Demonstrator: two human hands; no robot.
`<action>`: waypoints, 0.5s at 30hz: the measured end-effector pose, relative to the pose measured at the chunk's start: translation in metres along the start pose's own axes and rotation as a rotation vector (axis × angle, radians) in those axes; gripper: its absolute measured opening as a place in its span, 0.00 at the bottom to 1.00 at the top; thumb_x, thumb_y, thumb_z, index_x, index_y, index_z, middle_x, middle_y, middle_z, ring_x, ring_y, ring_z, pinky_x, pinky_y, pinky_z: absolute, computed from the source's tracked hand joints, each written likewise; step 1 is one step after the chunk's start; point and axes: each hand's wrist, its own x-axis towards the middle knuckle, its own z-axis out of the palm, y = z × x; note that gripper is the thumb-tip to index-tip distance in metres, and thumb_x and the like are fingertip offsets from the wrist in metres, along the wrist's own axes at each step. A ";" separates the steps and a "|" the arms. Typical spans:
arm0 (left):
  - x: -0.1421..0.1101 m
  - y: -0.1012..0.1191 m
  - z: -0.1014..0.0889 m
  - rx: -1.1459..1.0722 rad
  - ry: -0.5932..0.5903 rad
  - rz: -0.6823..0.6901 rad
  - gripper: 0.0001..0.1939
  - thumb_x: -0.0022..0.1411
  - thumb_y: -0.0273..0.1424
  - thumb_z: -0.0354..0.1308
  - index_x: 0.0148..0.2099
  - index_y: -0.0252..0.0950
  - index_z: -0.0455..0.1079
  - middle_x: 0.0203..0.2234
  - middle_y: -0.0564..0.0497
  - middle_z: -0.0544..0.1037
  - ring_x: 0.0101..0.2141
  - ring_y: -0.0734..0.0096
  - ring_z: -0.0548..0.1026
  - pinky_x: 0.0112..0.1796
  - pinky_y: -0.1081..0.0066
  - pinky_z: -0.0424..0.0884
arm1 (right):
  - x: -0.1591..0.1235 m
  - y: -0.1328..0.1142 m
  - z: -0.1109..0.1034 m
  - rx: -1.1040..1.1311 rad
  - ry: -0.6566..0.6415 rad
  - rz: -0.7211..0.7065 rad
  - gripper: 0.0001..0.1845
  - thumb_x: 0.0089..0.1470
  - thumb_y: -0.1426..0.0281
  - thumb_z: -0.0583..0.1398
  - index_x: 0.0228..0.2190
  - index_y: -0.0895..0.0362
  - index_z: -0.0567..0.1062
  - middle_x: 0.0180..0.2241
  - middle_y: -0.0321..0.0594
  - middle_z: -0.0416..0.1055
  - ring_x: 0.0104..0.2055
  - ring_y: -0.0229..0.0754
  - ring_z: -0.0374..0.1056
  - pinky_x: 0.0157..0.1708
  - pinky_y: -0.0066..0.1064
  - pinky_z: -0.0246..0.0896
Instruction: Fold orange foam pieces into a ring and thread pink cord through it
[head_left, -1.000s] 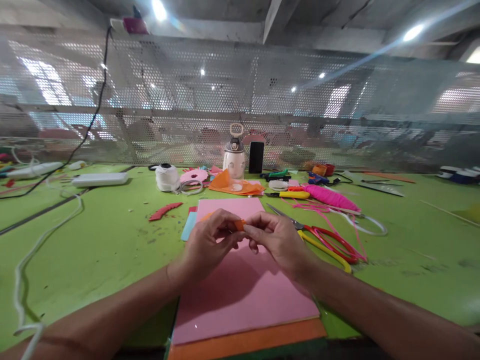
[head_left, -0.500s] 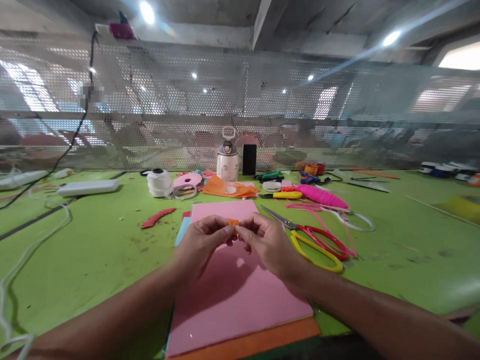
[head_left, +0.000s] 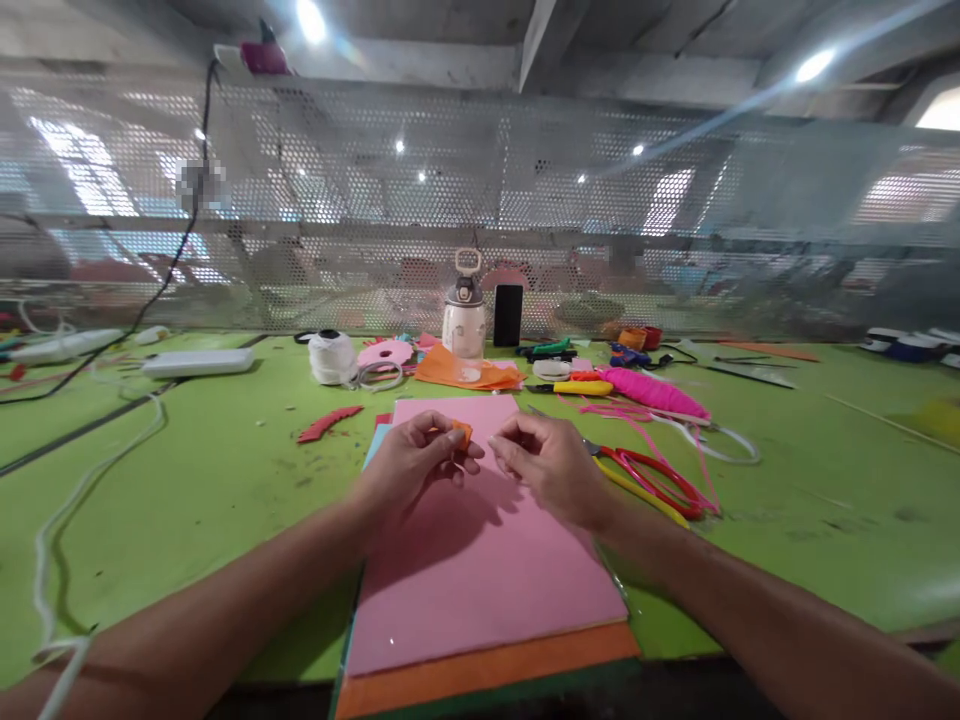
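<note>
The left hand pinches a small orange piece between thumb and fingers, just above the pink sheet. The right hand is near but apart from it, its thumb and forefinger drawn close to each other; whether anything thin sits between those tips I can't tell.

The orange piece looks folded or bunched, though fingers cover so much of it that its shape is uncertain. That much handwork seems done; it is not set down or joined to anything in view. The pink sheet lies flat, apparently uncut, over an orange sheet whose near edge shows. Away to the left, a red strip with a notched edge appears already cut. The scissors lie on the worktop beside the right hand, unheld, with loose orange paper farther back by the bottle.
</note>
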 end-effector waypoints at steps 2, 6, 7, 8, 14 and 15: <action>0.001 -0.001 -0.001 0.005 0.016 0.015 0.17 0.48 0.35 0.70 0.31 0.32 0.66 0.26 0.46 0.81 0.24 0.72 0.77 0.24 0.76 0.69 | 0.007 0.002 -0.008 -0.107 -0.016 -0.001 0.11 0.54 0.67 0.58 0.23 0.58 0.71 0.19 0.33 0.66 0.21 0.34 0.60 0.25 0.28 0.54; 0.003 -0.001 -0.005 0.002 0.055 -0.003 0.17 0.48 0.34 0.71 0.36 0.29 0.71 0.27 0.44 0.81 0.26 0.73 0.78 0.30 0.73 0.73 | 0.023 0.001 -0.033 -0.346 -0.063 0.049 0.11 0.53 0.69 0.57 0.22 0.59 0.72 0.20 0.35 0.68 0.23 0.37 0.63 0.26 0.29 0.54; 0.004 0.000 -0.006 0.000 0.065 -0.009 0.17 0.48 0.34 0.71 0.37 0.29 0.72 0.27 0.44 0.81 0.26 0.73 0.78 0.31 0.73 0.73 | 0.024 -0.001 -0.042 -0.425 -0.088 0.052 0.10 0.52 0.69 0.57 0.22 0.59 0.73 0.21 0.36 0.69 0.24 0.37 0.63 0.26 0.30 0.54; 0.005 0.000 -0.007 -0.001 0.071 -0.012 0.16 0.48 0.33 0.71 0.36 0.28 0.73 0.28 0.43 0.81 0.26 0.73 0.78 0.32 0.73 0.73 | 0.024 -0.003 -0.051 -0.511 -0.115 0.047 0.10 0.52 0.69 0.57 0.23 0.58 0.74 0.22 0.37 0.71 0.25 0.38 0.63 0.26 0.30 0.54; 0.006 0.005 -0.012 0.019 0.042 0.033 0.13 0.52 0.33 0.69 0.35 0.29 0.73 0.28 0.45 0.81 0.30 0.72 0.79 0.29 0.77 0.72 | -0.014 0.006 -0.103 -0.991 -0.311 0.060 0.08 0.51 0.69 0.59 0.30 0.57 0.78 0.35 0.49 0.76 0.36 0.48 0.69 0.34 0.35 0.59; 0.006 0.006 -0.013 0.010 0.028 0.037 0.13 0.52 0.33 0.68 0.35 0.29 0.73 0.29 0.46 0.81 0.30 0.72 0.79 0.29 0.77 0.72 | -0.022 0.012 -0.109 -1.022 -0.361 0.081 0.09 0.51 0.68 0.59 0.32 0.56 0.78 0.36 0.49 0.76 0.37 0.50 0.70 0.35 0.37 0.60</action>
